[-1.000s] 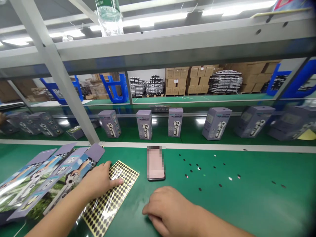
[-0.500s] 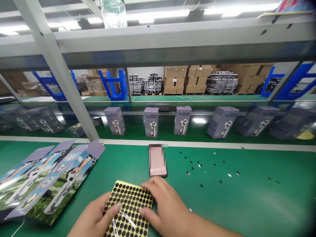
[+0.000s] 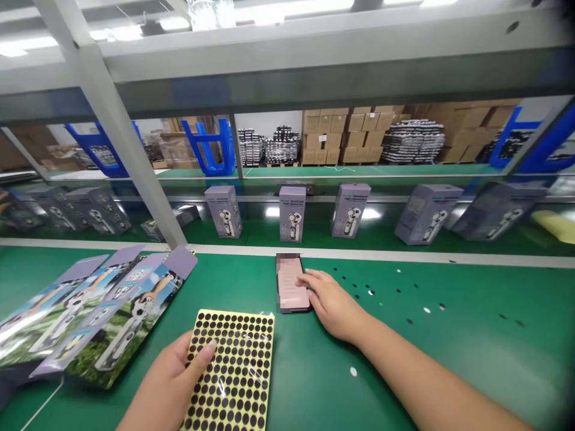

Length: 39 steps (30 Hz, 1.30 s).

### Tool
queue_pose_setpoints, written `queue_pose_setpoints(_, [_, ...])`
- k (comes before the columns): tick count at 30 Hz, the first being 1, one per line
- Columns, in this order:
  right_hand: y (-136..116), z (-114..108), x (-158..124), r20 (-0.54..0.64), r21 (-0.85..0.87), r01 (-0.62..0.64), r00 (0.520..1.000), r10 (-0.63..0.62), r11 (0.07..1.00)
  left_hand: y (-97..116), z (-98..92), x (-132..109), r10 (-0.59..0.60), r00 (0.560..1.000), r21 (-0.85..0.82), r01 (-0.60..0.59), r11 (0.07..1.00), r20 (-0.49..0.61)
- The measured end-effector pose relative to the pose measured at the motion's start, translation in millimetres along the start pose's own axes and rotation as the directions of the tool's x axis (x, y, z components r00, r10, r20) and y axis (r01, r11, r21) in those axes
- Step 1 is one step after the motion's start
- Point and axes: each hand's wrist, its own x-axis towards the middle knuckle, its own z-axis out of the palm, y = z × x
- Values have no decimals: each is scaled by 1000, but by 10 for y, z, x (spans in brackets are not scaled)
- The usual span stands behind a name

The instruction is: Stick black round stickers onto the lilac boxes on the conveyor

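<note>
My left hand grips the left edge of a yellow sheet of round black stickers, thumb on top, fingers hidden beneath. The sheet looks shiny and is tilted up towards me. My right hand reaches over the green table to a smartphone that lies flat, its pinkish screen partly blurred out. The fingertips are at the phone's right edge and over its screen. The fingers are loosely stretched out and grip nothing.
Flat printed purple cartons overlap on the left. Small black and white dots lie scattered on the right. Behind the white table edge, several upright purple boxes stand in a row. A grey metal post rises at left.
My right hand has let go of the sticker sheet and moved forward to the phone. My left hand still holds the sheet. The boxes in the row have shifted slightly right in view.
</note>
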Motion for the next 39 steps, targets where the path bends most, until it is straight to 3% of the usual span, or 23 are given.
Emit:
queue_pose_setpoints(6, [66,83,23,-4,-53,-48,999,48,997,-49,41,-9,-15,996,-65,10,998,-85])
queue_pose_setpoints(10, [45,55,4,-12,-31,-30,999,30,999,-31,42,-20,-6,994,-7,5,1000,-112])
queue_pose_setpoints(14, [3,39,-11,-13,-15,-1,1000,1,1000,-10,52,-28,-14,998,9,14,1000,-65])
queue_pose_setpoints(25, [2,54,17,5,-40,-5,1000,6,999,37,147,-48,-57,995,-90,49,995,-85])
queue_pose_setpoints(39, [-5,66,30,-5,-48,-35,999,34,998,-172,10,44,-45,999,-6,45,999,4])
